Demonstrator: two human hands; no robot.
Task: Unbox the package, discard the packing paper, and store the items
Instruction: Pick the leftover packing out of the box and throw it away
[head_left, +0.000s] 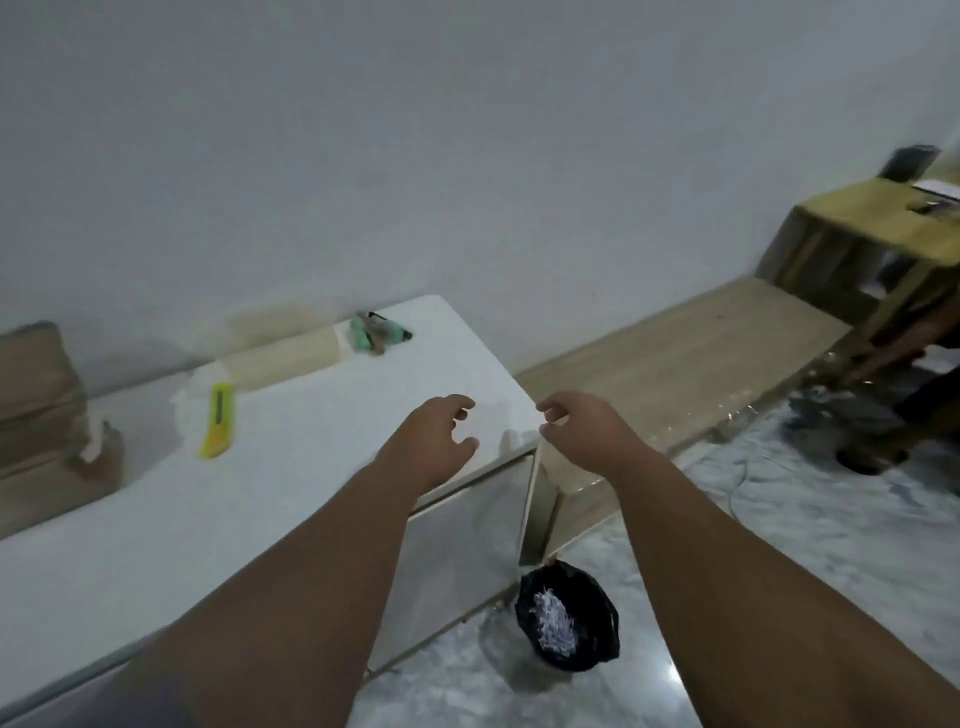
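Observation:
Both my arms reach forward over the right end of a white table (291, 467). My left hand (436, 436) hovers above the tabletop with fingers curled apart and nothing in it. My right hand (582, 431) hangs past the table's right corner, fingers loosely apart, empty as far as I can see. On the floor below stands a black-lined bin (569, 616) with white shredded packing paper (556, 621) inside. A cardboard box (47, 415) sits at the table's left end. A yellow utility knife (218, 421), a cream roll (283, 358) and green-handled items (376, 332) lie on the table.
A low wooden bench (685, 364) runs along the wall to the right of the table. Beyond it stands a wooden side table (872, 218) with small things on top. Another person's arm and leg (914, 364) show at the far right. The floor is grey marble.

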